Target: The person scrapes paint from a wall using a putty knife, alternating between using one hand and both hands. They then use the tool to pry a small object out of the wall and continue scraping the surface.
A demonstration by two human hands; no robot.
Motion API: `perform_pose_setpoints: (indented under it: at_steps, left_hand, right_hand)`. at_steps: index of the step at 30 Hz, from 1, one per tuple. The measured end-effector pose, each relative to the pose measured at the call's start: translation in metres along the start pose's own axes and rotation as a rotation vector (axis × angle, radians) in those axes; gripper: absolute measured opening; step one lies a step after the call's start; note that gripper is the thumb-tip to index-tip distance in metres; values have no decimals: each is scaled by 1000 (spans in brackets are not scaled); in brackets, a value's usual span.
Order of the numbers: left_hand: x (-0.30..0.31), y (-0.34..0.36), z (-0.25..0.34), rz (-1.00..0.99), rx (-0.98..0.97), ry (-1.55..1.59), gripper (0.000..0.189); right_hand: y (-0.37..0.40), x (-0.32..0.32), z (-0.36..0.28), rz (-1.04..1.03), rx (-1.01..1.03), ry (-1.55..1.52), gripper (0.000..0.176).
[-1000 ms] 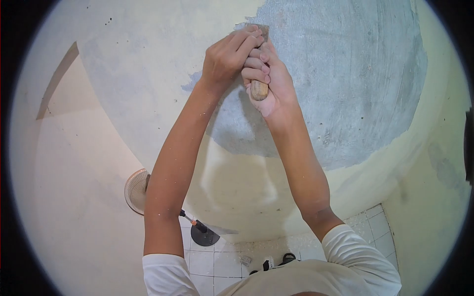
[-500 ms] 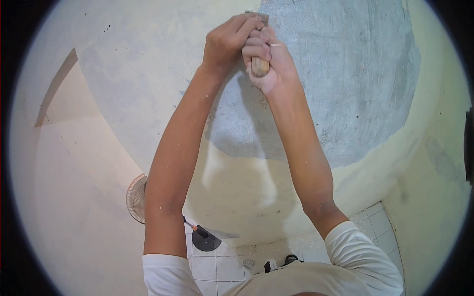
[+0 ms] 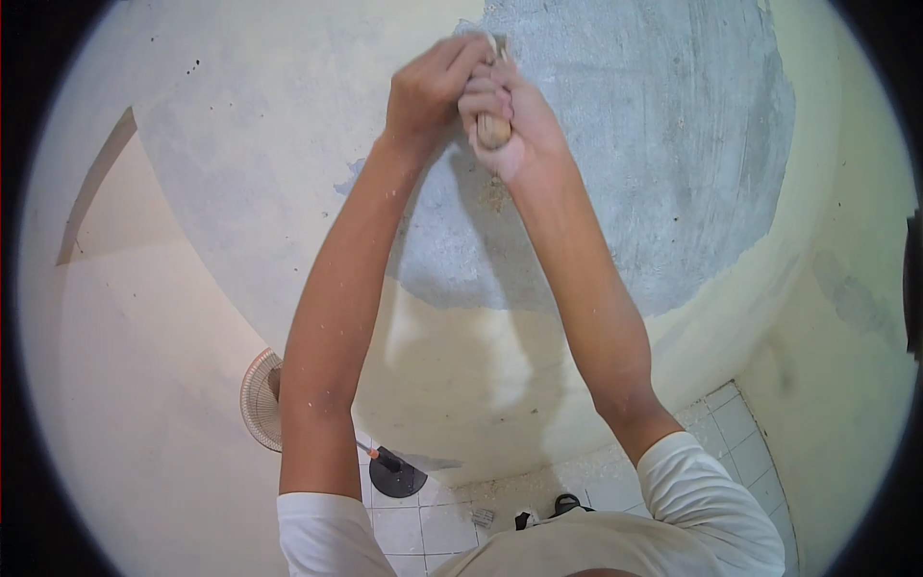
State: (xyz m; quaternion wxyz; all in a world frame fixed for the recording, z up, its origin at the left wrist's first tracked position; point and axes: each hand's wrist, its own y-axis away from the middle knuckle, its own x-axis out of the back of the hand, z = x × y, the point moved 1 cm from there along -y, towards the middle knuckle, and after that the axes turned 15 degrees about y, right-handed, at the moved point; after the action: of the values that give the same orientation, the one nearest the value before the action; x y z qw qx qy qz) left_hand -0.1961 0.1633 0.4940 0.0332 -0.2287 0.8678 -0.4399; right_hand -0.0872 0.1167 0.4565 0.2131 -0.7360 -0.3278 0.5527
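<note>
My right hand (image 3: 519, 125) is wrapped around the wooden handle of a scraper (image 3: 494, 133), whose butt end points down towards me. At the upper end of the same tool, my left hand (image 3: 430, 88) has its fingers bent and pressed against the blade end. Most of the blade is hidden by the fingers and blurred. Both hands are up against the wall, at the left part of a bare bluish-grey patch (image 3: 663, 163). Cream paint (image 3: 260, 183) surrounds the patch with a ragged edge.
A standing fan (image 3: 258, 402) is at the lower left, its round black base (image 3: 397, 474) on the white floor tiles (image 3: 396, 527). Footwear (image 3: 567, 503) and a small grey piece (image 3: 483, 517) are low down. A dark object (image 3: 913, 284) sits at the right edge.
Both hands and the scraper have shifted slightly left and down in view. The wall patch has also shifted left, and the blade shows less than before.
</note>
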Motion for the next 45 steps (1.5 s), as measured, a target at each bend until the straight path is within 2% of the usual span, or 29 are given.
perform_pose_setpoints:
  at_steps: [2,5,8,12,18,21,24,27,30,33,37,40,43,45]
  left_hand:
    - [-2,7,4,37,-44,-20,22]
    - [3,-13,-9,-18,-32,11,21]
    - [6,-23,-12,-129,37,-37,21]
    - [1,2,-1,-15,-68,33,22]
    - [4,-40,-27,-69,-73,9,24]
    - [0,-22,-8,-43,-92,-34,22]
    - [-1,-13,-10,-51,-120,-35,21]
    - [0,-37,-27,-55,-83,-36,21]
    - [-2,-49,-30,-55,-64,-47,20]
    - [-8,-34,-21,-33,-78,-39,20]
    - [-1,-41,-25,-82,-61,-49,21]
    - [-7,-45,-24,-80,57,-35,22]
    - [-14,-27,-18,28,-95,-3,21]
    - [-9,-40,-19,5,-53,-25,20]
  right_hand:
    - [9,7,6,17,-11,2,18]
    - [-9,-8,-7,-94,-63,-131,20]
    - [-11,-19,-19,-42,-99,-177,20]
    - [2,1,-3,17,-53,-49,21]
    - [-23,-25,-30,-77,-87,-85,26]
    - [-16,-8,-18,-72,-68,-50,31]
    - [-4,-2,-13,35,-54,19,35]
    - [-38,-15,-28,-94,-20,50,34]
    - [-46,-30,-41,-69,-48,28,31]
    - [-31,-11,-32,-91,-72,66,28]
    - [-33,-21,-36,-46,-67,38,25]
    - [-35,-27,-43,-53,-72,39,24]
    - [-25,-14,-36,-1,-41,78,24]
    - [-27,-17,-35,91,1,111,23]
